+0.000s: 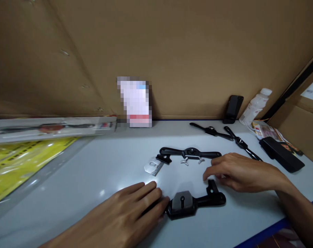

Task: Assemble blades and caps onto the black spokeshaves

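Note:
A black spokeshave lies on the pale table close to me. My left hand rests flat over its left handle, fingers stretched out. My right hand hovers just behind its right handle, fingers loosely curled and spread, holding nothing I can see. Behind them lies a second black spokeshave body with two small wing screws and a silver blade beside it.
Two more black spokeshaves lie at the back right, near a standing phone, a white bottle and a black case. Packaged tools and yellow bags sit at left. A cardboard wall stands behind.

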`<control>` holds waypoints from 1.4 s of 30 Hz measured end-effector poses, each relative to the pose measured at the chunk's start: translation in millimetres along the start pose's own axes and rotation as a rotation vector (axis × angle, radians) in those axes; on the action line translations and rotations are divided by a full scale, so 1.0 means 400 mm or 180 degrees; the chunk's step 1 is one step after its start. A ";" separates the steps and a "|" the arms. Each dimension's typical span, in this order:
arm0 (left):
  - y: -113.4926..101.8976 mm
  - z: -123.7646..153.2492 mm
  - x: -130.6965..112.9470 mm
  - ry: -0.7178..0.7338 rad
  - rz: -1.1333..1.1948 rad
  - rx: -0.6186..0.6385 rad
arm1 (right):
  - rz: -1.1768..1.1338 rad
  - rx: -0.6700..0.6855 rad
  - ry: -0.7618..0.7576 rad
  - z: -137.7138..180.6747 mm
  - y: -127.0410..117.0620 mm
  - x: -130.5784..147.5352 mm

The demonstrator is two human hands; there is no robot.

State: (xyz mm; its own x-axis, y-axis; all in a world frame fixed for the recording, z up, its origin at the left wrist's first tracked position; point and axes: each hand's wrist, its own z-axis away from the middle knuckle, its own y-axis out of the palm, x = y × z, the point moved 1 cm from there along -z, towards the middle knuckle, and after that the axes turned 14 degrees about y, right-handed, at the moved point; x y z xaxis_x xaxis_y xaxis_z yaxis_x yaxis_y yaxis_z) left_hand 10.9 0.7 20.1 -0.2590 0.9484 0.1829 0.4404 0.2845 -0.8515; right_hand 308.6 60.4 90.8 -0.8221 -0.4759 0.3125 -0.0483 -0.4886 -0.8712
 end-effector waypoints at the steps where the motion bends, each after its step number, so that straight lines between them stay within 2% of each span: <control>1: -0.002 -0.002 0.000 0.0004 0.0003 -0.0029 | -0.0006 0.0140 -0.0061 -0.003 0.001 0.003; 4: -0.007 -0.003 0.002 0.0063 0.0019 0.0028 | -0.0060 0.0408 -0.0162 -0.016 0.004 0.015; 9: -0.008 0.008 0.006 0.0104 -0.0001 0.0179 | -0.0109 0.0458 -0.0081 -0.031 0.005 0.005; 13: -0.007 0.007 0.007 0.0129 -0.0002 0.0153 | -0.0165 0.0341 0.0243 -0.037 -0.003 -0.036; 16: -0.010 0.002 0.009 0.0179 -0.0080 0.0157 | -0.0319 0.0030 0.0380 -0.042 -0.011 -0.048; 20: -0.009 0.002 0.008 0.0143 -0.0112 0.0207 | -0.1118 -0.0471 0.0278 -0.053 0.010 -0.004; 22: -0.005 0.003 0.005 0.0113 -0.0076 0.0220 | -0.1702 -0.0458 0.0278 -0.060 0.039 0.033; 24: -0.001 0.003 0.002 0.0091 -0.0026 0.0228 | -0.1958 -0.0343 0.0263 -0.067 0.072 0.069; 28: 0.000 0.000 0.000 0.0107 0.0007 0.0258 | -0.1687 -0.0427 0.0195 -0.075 0.120 0.112; 34: -0.001 0.004 0.006 0.0126 0.0034 0.0175 | -0.1425 -0.0834 -0.0002 -0.065 0.153 0.125; 38: 0.004 0.004 0.000 0.0096 0.0080 0.0205 | -0.1212 -0.1436 -0.0198 -0.067 0.124 0.082; 40: 0.003 0.001 -0.002 0.0075 0.0041 0.0160 | -0.1007 -0.1882 -0.0036 -0.075 0.093 0.039; 42: 0.000 -0.001 -0.003 0.0078 0.0007 0.0153 | -0.0662 -0.2059 0.0299 -0.085 0.066 -0.006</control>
State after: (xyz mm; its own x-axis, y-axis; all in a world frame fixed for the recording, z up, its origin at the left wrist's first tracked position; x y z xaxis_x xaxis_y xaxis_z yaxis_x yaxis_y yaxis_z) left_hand 11.4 -0.4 20.1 -0.2368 0.9523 0.1923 0.3991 0.2758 -0.8744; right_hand 290.0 73.6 54.3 -0.8034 -0.3396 0.4891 -0.5156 -0.0141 -0.8567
